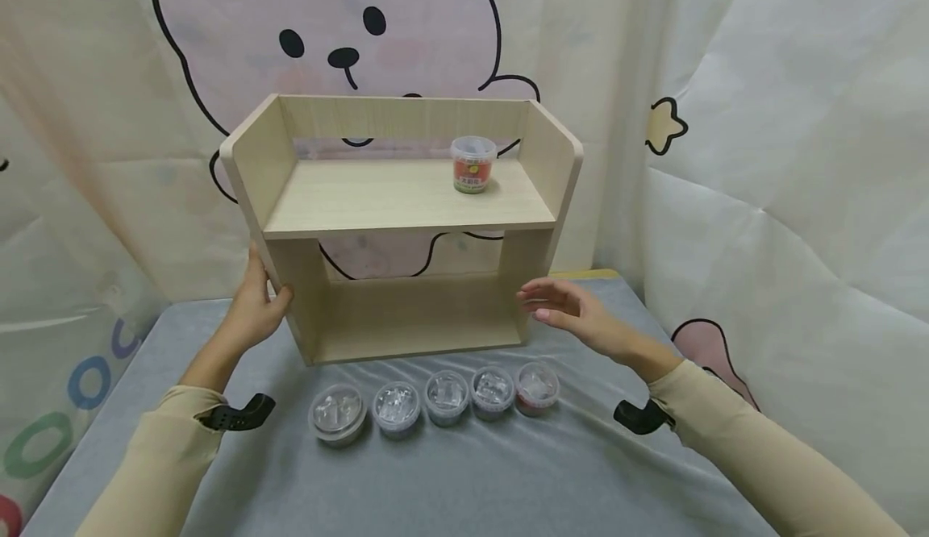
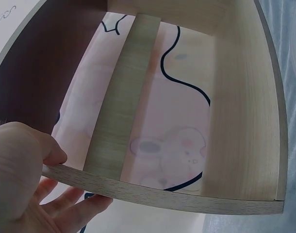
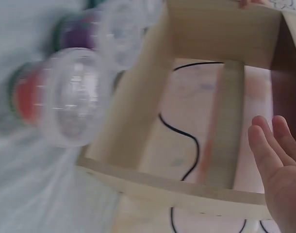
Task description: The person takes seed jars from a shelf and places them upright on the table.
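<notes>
A light wooden two-tier shelf (image 1: pixel 406 198) stands on the table. My left hand (image 1: pixel 256 303) grips its left side panel, thumb on the inner face and fingers on the outer face, as the left wrist view shows. Beside the right side panel, my right hand (image 1: pixel 569 311) has its fingers extended and holds nothing. A small clear plastic cup (image 1: pixel 472 168) with a red-orange label stands on the upper tier, toward the right. In front of the shelf, several similar lidded cups (image 1: pixel 446 396) form a row; the rightmost cup (image 3: pixel 73 99) looks large in the right wrist view.
The table (image 1: pixel 472 480) has a grey-blue cloth. Behind the shelf hangs a pale curtain (image 1: pixel 581 37) with a cartoon bear print, and another printed curtain (image 1: pixel 798 158) is on the right. A black band (image 1: pixel 239 414) is on each wrist.
</notes>
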A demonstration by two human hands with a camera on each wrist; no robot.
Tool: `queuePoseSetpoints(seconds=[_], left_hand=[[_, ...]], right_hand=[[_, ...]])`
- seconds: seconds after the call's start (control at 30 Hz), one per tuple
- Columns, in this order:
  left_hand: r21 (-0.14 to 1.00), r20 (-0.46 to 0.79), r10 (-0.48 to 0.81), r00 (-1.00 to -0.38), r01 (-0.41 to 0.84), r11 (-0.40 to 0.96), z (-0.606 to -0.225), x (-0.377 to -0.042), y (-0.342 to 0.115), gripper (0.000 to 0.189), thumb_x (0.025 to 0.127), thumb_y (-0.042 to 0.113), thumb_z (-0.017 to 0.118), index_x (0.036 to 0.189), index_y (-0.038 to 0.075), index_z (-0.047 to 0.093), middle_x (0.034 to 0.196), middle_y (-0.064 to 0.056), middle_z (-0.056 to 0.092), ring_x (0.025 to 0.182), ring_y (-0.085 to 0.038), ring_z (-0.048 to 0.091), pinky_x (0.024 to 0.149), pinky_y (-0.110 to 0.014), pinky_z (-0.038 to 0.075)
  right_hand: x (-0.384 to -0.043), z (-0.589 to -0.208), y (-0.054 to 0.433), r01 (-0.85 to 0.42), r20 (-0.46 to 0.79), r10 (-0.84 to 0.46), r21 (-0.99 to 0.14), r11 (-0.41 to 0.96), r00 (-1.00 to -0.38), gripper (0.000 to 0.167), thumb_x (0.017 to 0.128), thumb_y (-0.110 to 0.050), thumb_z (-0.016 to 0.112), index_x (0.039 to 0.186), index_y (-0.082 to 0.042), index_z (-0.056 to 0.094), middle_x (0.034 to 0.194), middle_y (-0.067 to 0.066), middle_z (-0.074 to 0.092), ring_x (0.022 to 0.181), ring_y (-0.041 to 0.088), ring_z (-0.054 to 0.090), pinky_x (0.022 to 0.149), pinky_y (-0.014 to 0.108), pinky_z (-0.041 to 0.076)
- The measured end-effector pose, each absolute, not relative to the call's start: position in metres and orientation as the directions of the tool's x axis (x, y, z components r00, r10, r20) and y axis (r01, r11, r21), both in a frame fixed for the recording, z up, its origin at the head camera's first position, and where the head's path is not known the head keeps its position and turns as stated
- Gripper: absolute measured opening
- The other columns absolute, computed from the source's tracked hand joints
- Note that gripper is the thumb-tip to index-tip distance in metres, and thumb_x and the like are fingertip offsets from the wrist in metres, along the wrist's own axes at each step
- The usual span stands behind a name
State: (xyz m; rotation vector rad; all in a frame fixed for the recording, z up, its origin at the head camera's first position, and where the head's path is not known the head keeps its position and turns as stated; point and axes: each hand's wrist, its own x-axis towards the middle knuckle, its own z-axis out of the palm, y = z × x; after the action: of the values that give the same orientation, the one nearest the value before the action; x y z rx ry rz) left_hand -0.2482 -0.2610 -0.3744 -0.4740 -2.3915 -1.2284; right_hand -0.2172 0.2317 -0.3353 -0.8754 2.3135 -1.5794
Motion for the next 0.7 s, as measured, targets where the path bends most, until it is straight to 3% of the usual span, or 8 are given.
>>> queuePoseSetpoints(seconds=[0.4,0.57,0.7], left_hand=[[0.679,0.480,0.113,-0.870,0.450,0.580,-0.371,-0.249,-0.259,0.097,0.089,-0.011,0.051,0.162,0.022,-0.003,0.157,-0.031,0.024,0.137,-0.058,0.036,0.105,-0.075,0.032],[0.685,0.476,0.108,-0.873,0.445,0.576,-0.370,-0.249,-0.259,0.097,0.090,-0.010,0.052,0.162,0.024,-0.004,0.158,-0.030,0.024,0.139,-0.058,0.034,0.107,-0.076,0.029],[0.686,0.466,0.096,-0.879,0.428,0.589,-0.371,-0.246,-0.260,0.097,0.090,-0.010,0.052,0.162,0.023,-0.004,0.156,-0.032,0.025,0.138,-0.059,0.035,0.106,-0.076,0.031]], right_hand=[[-0.225,-0.298,0.226,-0.424,0.232,-0.599,-0.883,0.200,-0.767,0.043,0.103,-0.009,0.050,0.143,0.005,0.045,0.135,-0.009,0.061,0.124,0.006,0.062,0.103,0.024,0.052],[-0.228,-0.286,0.219,-0.423,0.246,-0.589,-0.888,0.183,-0.770,0.043,0.103,-0.009,0.050,0.143,0.005,0.044,0.136,-0.004,0.060,0.128,0.014,0.061,0.106,0.024,0.051],[-0.231,-0.278,0.212,-0.403,0.227,-0.576,-0.894,0.197,-0.785,0.043,0.103,-0.011,0.050,0.144,0.002,0.045,0.144,0.014,0.056,0.129,0.014,0.061,0.106,0.023,0.051]])
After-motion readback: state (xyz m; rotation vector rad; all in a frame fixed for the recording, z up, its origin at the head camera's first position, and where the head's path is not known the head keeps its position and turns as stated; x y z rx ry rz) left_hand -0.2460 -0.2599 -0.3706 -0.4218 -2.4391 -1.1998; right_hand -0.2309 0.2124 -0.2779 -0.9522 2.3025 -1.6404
